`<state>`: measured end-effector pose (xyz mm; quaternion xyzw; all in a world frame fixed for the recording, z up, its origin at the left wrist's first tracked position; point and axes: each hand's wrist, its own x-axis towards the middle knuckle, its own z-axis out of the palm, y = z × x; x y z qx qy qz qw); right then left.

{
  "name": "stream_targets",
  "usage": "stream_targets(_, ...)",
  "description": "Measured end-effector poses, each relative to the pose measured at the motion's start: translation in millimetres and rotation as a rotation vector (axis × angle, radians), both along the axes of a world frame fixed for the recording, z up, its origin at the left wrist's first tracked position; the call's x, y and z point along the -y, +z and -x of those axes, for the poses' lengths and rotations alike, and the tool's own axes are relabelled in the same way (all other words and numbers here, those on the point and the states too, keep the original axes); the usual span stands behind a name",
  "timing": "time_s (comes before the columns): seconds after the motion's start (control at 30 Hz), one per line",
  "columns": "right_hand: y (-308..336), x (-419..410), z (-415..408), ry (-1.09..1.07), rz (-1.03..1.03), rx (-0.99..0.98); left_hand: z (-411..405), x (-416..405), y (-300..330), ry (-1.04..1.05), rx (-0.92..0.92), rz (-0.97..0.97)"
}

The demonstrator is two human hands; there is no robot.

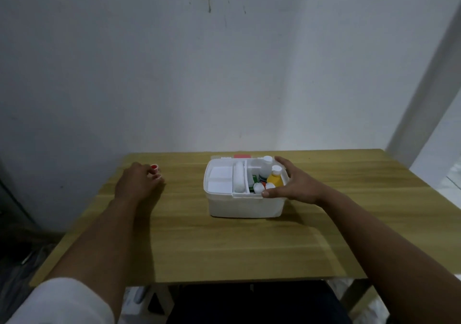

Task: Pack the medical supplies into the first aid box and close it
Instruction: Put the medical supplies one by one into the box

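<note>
Right hand (pixel 294 184) spreads wide, bracing the first aid box (pixel 245 205) steady; left hand (pixel 137 182) closes its grip on small red-capped items (pixel 155 167) to pack

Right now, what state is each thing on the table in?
first aid box: open, upright, no lid on it.
yellow bottle: capped, standing in the box's right compartment.
white bottle: capped, upright in the box.
bandage roll: lying in the middle slot.
left hand: holding small red-capped items on the table.
right hand: fingers spread over the box's right rim.
</note>
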<state>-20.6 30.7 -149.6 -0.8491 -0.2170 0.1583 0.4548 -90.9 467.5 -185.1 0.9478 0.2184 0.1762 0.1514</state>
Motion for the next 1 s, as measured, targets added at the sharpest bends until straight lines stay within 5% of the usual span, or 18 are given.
stream_targets(0.2, -5, 20, -11, -0.059, 0.026, -0.034, -54, -6, -24, -0.215, -0.164, 0.117)
stream_targets(1.0, -17, 23, -6, -0.078, -0.079, 0.028, -21, 23, -16, -0.177, 0.047, 0.178)
